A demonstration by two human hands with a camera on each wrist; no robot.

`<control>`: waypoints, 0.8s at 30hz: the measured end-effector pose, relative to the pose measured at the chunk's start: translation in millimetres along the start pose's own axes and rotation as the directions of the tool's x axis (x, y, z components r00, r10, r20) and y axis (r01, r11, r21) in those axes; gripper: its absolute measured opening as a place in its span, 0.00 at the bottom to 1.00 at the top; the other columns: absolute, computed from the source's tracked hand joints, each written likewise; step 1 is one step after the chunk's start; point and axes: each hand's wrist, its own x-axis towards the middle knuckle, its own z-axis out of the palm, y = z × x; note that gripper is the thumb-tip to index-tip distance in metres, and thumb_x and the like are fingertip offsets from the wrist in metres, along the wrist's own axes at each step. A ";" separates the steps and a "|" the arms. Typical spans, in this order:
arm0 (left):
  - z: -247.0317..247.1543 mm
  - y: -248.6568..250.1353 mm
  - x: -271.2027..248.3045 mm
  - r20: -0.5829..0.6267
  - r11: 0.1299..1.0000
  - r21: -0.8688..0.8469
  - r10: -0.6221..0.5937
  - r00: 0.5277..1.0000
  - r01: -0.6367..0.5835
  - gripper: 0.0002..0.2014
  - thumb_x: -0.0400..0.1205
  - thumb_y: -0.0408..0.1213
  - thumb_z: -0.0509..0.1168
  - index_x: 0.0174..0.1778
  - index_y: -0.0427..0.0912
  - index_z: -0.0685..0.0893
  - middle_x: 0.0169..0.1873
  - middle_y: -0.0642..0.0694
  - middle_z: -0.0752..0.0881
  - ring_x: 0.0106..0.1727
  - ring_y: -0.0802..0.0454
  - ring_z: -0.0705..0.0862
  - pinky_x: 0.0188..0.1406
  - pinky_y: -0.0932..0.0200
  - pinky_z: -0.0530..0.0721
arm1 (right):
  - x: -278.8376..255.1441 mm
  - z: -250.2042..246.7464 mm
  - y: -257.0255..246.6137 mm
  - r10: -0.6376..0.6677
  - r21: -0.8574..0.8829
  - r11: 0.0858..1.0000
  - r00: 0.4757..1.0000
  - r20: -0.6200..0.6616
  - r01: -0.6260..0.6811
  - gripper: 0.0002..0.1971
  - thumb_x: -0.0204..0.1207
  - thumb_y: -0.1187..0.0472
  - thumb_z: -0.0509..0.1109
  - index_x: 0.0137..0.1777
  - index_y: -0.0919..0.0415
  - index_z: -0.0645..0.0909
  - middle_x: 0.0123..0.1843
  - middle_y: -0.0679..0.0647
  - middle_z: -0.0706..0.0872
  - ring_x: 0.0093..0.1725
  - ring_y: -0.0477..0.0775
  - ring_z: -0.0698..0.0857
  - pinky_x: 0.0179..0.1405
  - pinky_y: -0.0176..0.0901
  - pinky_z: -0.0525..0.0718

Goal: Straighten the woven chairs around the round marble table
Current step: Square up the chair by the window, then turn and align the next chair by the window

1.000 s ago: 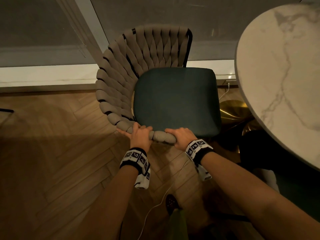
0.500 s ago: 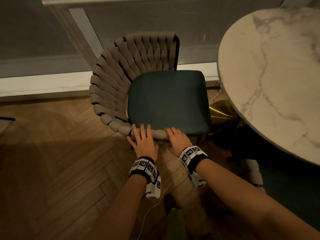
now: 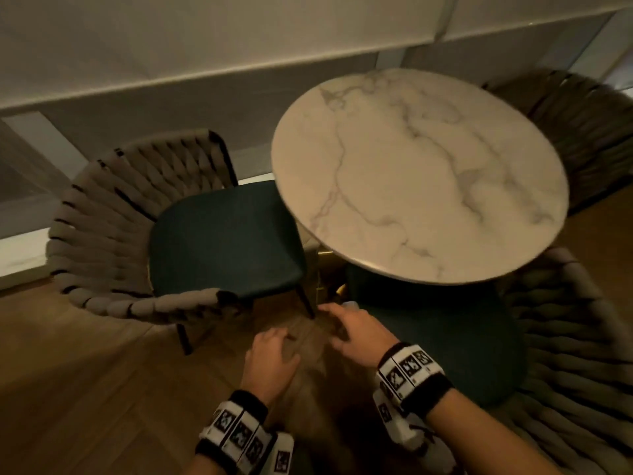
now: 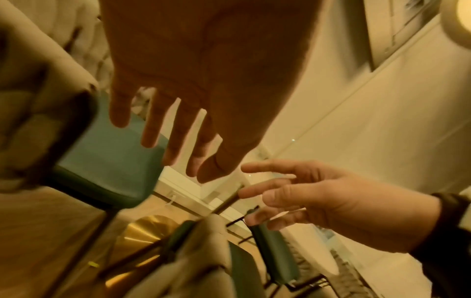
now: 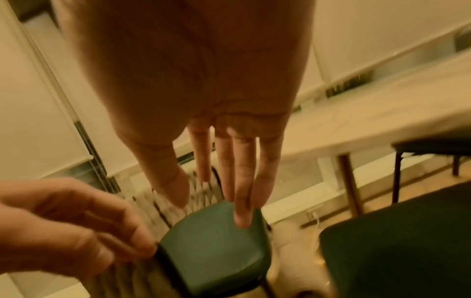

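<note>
- Left hand [image 3: 270, 363]: grip apart, fingers spread and relaxed, holding nothing; it hovers over the wooden floor [image 3: 85, 389], near the front leg of the left chair.
- Right hand [image 3: 356, 332]: grip apart, fingers extended and loosely splayed, holding nothing; it sits just right of the left hand, at the near-left corner of the near chair's seat. Motion blur makes it hard to tell whether the fingertips touch that seat.
- Wristbands [image 3: 409, 370]: black bands with white marker tiles, one on each wrist.
- Left chair [image 3: 113, 217]: grey woven back curving round a dark green seat [image 3: 222, 245]; its right edge is tucked under the rim of the table, with slim dark legs on the floor.
- Near chair [image 3: 565, 354]: woven back at lower right, dark seat partly under the table's near edge.
- Far chair [image 3: 589, 132]: woven back visible beyond the table at upper right.
- Table [image 3: 421, 173]: round white marble top with grey veins, standing between the three chairs; a gold base [image 4: 147, 231] shows underneath.
- Wall and low ledge [image 3: 171, 73]: pale, along the far side.
</note>
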 end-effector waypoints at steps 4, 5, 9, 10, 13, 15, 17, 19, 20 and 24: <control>45.0 90.9 -42.7 0.053 0.992 -0.046 0.121 0.991 -0.118 0.15 0.80 0.47 0.66 0.63 0.55 0.78 0.68 0.53 0.78 0.72 0.54 0.71 0.75 0.48 0.71 | -100.3 -57.4 82.7 0.013 -0.025 1.000 0.995 -0.100 -0.015 0.30 0.72 0.53 0.66 0.74 0.38 0.63 0.70 0.50 0.80 0.64 0.55 0.82 0.63 0.52 0.82; 58.5 115.4 -51.4 0.055 0.987 -0.060 0.154 0.987 -0.151 0.14 0.80 0.47 0.66 0.62 0.56 0.79 0.65 0.55 0.80 0.69 0.55 0.73 0.74 0.50 0.73 | -125.6 -70.6 105.6 0.030 -0.038 0.999 0.992 -0.122 -0.035 0.30 0.72 0.53 0.66 0.74 0.39 0.63 0.71 0.49 0.80 0.63 0.54 0.82 0.62 0.51 0.82; 124.2 212.8 -77.6 0.067 0.970 -0.068 0.236 0.969 -0.232 0.09 0.79 0.48 0.66 0.54 0.60 0.79 0.58 0.58 0.82 0.64 0.58 0.77 0.68 0.55 0.77 | -225.5 -112.7 193.6 0.091 -0.049 0.994 0.979 -0.180 -0.101 0.29 0.75 0.53 0.67 0.75 0.41 0.64 0.72 0.47 0.78 0.61 0.51 0.82 0.61 0.42 0.79; 142.2 236.5 -80.6 0.077 0.966 -0.061 0.255 0.964 -0.251 0.08 0.78 0.49 0.66 0.52 0.62 0.78 0.57 0.59 0.82 0.64 0.58 0.78 0.68 0.56 0.77 | -247.6 -121.2 214.6 0.110 -0.037 0.992 0.977 -0.181 -0.118 0.29 0.76 0.53 0.67 0.76 0.40 0.63 0.72 0.47 0.78 0.61 0.50 0.82 0.61 0.42 0.79; 193.0 309.3 -90.3 0.091 0.949 -0.054 0.315 0.945 -0.311 0.08 0.78 0.47 0.66 0.48 0.63 0.74 0.57 0.58 0.84 0.64 0.58 0.78 0.68 0.58 0.76 | -307.4 -144.0 277.2 0.175 0.040 0.985 0.970 -0.168 -0.170 0.28 0.78 0.53 0.66 0.75 0.39 0.62 0.74 0.45 0.76 0.66 0.46 0.79 0.65 0.40 0.79; 223.1 355.0 -94.9 0.132 0.931 -0.058 0.364 0.922 -0.360 0.06 0.78 0.47 0.66 0.48 0.62 0.78 0.57 0.58 0.84 0.63 0.59 0.78 0.69 0.58 0.75 | -339.8 -158.2 313.9 0.230 0.089 0.972 0.957 -0.178 -0.217 0.27 0.78 0.54 0.66 0.75 0.38 0.63 0.74 0.43 0.75 0.66 0.43 0.78 0.63 0.36 0.78; 247.7 396.6 -95.4 0.179 0.918 -0.069 0.396 0.901 -0.390 0.07 0.77 0.47 0.65 0.51 0.59 0.82 0.57 0.60 0.85 0.62 0.60 0.79 0.68 0.58 0.76 | -364.0 -170.4 347.8 0.286 0.135 0.955 0.943 -0.172 -0.265 0.26 0.79 0.52 0.67 0.74 0.38 0.64 0.72 0.41 0.76 0.62 0.41 0.79 0.61 0.34 0.79; 268.1 436.0 -90.0 0.218 0.898 -0.074 0.439 0.872 -0.434 0.07 0.75 0.49 0.64 0.47 0.59 0.83 0.53 0.59 0.87 0.58 0.60 0.82 0.65 0.55 0.79 | -380.9 -182.4 378.9 0.327 0.158 0.940 0.930 -0.170 -0.302 0.25 0.79 0.51 0.66 0.73 0.37 0.64 0.70 0.42 0.77 0.61 0.42 0.80 0.60 0.38 0.81; 278.5 454.1 -85.7 0.246 0.890 -0.069 0.453 0.857 -0.450 0.05 0.75 0.49 0.63 0.45 0.60 0.82 0.51 0.58 0.88 0.56 0.60 0.83 0.62 0.55 0.81 | -387.3 -188.6 395.5 0.349 0.156 0.933 0.920 -0.178 -0.323 0.24 0.79 0.52 0.66 0.72 0.36 0.64 0.69 0.43 0.78 0.60 0.43 0.81 0.59 0.40 0.82; 313.2 522.0 -63.5 0.300 0.874 -0.060 0.477 0.826 -0.482 0.03 0.75 0.50 0.61 0.41 0.60 0.79 0.47 0.56 0.89 0.51 0.57 0.86 0.56 0.53 0.84 | -401.4 -217.7 459.9 0.388 0.147 0.920 0.900 -0.198 -0.364 0.24 0.78 0.55 0.67 0.66 0.31 0.61 0.69 0.42 0.79 0.61 0.43 0.81 0.60 0.40 0.82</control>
